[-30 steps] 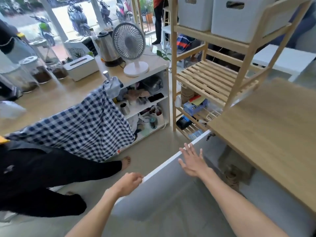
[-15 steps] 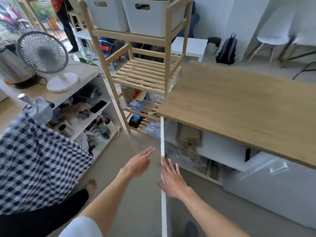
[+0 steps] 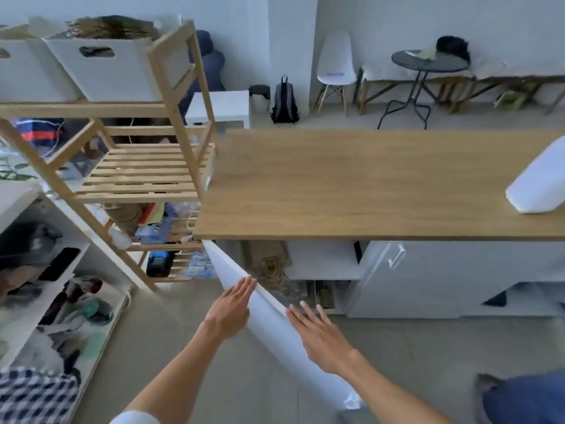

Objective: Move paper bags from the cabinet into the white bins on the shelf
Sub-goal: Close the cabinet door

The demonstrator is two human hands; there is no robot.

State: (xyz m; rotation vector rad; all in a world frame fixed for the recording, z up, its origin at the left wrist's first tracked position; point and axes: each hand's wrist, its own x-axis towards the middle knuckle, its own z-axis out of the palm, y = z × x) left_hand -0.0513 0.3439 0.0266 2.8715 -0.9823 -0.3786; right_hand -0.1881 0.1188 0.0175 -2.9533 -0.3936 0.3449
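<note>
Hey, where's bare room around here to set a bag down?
The wooden countertop is bare from its left edge to the white object at right. The slatted middle shelf is bare too. Crowded: the white bins up top look full, and the lower shelf is cluttered.

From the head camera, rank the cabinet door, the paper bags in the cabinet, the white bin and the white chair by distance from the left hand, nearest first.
1. cabinet door: touching the left hand.
2. paper bags: inside the cabinet, just beyond.
3. white bin: top shelf, upper left.
4. white chair: far wall.

Matt wood-grain countertop (image 3: pixel 351 185), smooth white cabinet door (image 3: pixel 269 319), slatted pale wood shelf (image 3: pixel 137 175), white plastic bins (image 3: pixel 110 71)
</note>
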